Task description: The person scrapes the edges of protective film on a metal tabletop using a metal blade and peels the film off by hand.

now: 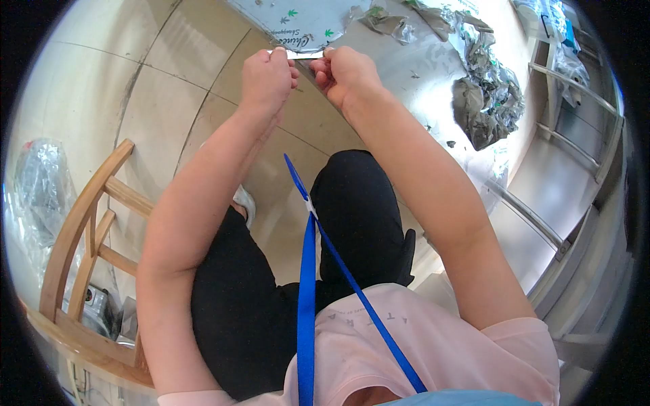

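Observation:
A pale printed sheet [288,20] with green leaf marks and upside-down lettering stretches away at the top of the head view. It looks like protective film, with a shiny edge nearest me. My left hand [266,80] is closed, its thumb and fingers pinching the left part of that near edge. A short distance to the right, my right hand [344,73] pinches the same edge, its other fingers curled below. A narrow bright strip shows between the two hands. Whether the film is apart from the surface below cannot be made out.
Crumpled grey film [489,105] lies on a shiny metal surface [413,88] to the right. A metal rack [575,84] stands beyond it. On the left are a wooden chair [91,230] and clear plastic wrapping [44,189] on the tiled floor. A blue lanyard [307,304] hangs before me.

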The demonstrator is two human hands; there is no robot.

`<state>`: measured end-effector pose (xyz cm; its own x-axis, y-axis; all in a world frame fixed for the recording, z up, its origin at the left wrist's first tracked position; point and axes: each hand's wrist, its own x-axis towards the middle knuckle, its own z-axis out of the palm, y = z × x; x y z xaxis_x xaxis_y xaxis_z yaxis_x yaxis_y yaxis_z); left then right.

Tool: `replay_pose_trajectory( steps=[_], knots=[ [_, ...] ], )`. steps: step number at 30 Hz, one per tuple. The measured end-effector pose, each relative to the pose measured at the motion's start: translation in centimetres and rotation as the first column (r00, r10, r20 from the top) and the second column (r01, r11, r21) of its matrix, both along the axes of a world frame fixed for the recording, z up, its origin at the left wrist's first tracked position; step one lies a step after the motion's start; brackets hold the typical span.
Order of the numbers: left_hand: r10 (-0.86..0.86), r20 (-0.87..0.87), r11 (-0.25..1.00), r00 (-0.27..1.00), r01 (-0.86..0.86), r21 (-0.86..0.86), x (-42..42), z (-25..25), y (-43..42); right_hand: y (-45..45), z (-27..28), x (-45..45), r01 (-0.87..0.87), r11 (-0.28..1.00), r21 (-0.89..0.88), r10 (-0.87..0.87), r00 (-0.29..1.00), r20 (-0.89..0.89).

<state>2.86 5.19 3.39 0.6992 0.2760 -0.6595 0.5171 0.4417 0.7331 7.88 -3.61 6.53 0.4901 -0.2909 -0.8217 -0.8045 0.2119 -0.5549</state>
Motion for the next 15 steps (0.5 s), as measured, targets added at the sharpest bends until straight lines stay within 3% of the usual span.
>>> replay_pose_trajectory(
  steps=[15],
  knots=[
    [-0.064, -0.046, 0.998, 0.997, 0.064, -0.006, 0.70, 0.13, 0.60, 0.05, 0.12, 0.13, -0.002, 1.000, 0.011, 0.003, 0.999, -0.038]
  ],
)
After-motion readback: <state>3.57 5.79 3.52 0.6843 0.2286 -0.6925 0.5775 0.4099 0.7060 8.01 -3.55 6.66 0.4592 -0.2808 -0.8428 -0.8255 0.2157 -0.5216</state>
